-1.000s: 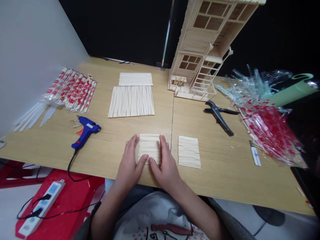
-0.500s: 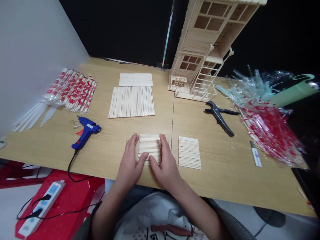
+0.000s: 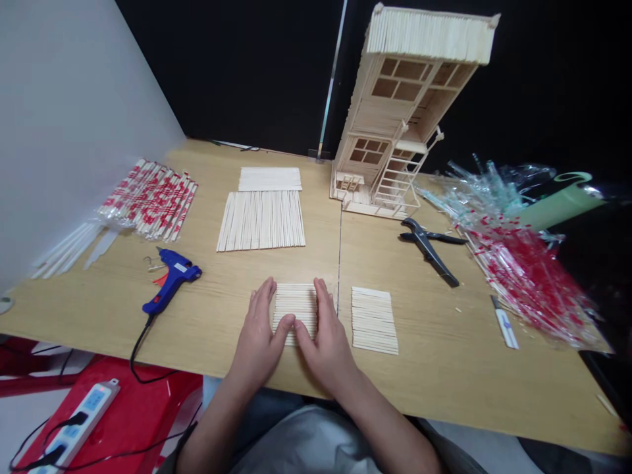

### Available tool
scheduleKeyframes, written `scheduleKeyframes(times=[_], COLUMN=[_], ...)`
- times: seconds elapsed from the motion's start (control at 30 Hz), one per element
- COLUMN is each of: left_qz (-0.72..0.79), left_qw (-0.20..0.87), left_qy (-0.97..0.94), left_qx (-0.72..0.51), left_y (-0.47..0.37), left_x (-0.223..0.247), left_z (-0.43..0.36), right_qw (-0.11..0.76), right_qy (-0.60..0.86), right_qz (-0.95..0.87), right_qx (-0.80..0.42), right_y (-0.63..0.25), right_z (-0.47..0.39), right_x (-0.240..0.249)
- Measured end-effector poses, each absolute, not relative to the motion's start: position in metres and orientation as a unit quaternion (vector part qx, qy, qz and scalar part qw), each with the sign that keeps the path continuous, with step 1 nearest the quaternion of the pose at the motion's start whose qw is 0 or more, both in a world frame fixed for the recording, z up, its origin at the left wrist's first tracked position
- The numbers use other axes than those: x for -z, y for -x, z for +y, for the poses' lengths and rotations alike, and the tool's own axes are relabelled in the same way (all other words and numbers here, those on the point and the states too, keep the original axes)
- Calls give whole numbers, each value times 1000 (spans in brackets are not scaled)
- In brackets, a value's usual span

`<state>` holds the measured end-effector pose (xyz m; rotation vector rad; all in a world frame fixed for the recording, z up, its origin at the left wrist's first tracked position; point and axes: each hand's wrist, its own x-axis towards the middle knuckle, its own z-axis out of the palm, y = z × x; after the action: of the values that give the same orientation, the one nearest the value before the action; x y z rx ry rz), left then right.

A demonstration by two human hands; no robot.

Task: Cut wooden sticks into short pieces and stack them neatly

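Observation:
A small panel of thin wooden sticks (image 3: 295, 304), laid side by side, rests on the table between my hands. My left hand (image 3: 257, 337) lies along its left ends, fingers fairly straight, thumb over the near part. On the opposite side, my right hand (image 3: 324, 336) presses against the right ends in the same way. The two thumb tips nearly meet at the middle of the panel's near part. Together the hands grip the panel from both sides; its nearest edge is partly hidden. Just to the right lies a similar small stick panel (image 3: 374, 320).
A blue glue gun (image 3: 170, 280) and wrapped chopsticks (image 3: 151, 197) lie left. Two larger stick panels, one wide (image 3: 261, 220) and one narrow (image 3: 270, 178), lie behind. A wooden model house (image 3: 380, 131) stands at the back. Pliers (image 3: 429, 250), a cutter (image 3: 504, 322) and plastic wrappers (image 3: 528, 276) lie right.
The camera view has tilted upward, so everything sits lower and the house's roof shows. My thumb tips have come slightly closer together. Both hands stay at the small panel.

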<state>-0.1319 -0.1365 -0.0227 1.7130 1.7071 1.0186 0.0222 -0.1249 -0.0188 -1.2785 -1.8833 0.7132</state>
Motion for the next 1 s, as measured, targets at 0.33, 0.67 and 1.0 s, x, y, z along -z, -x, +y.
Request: scheduleKeyframes(times=[0.33,0.67,1.0], left_qz=[629,626,615], left_qw=[257,179,137], left_qy=[-628,-684,-710], left_qx=[-379,-328,-315], left_y=[131,158,154], left_x=[19,7,11], left_z=[-137,-180,-180], right_qw=[370,330,334], right_qy=[493,478,482], right_qz=[-734,-762,-777], right_qx=[-284,-285,-230], right_y=[-26,-54,-53], right_z=[-125,-163,-165], right_x=[15,13,15])
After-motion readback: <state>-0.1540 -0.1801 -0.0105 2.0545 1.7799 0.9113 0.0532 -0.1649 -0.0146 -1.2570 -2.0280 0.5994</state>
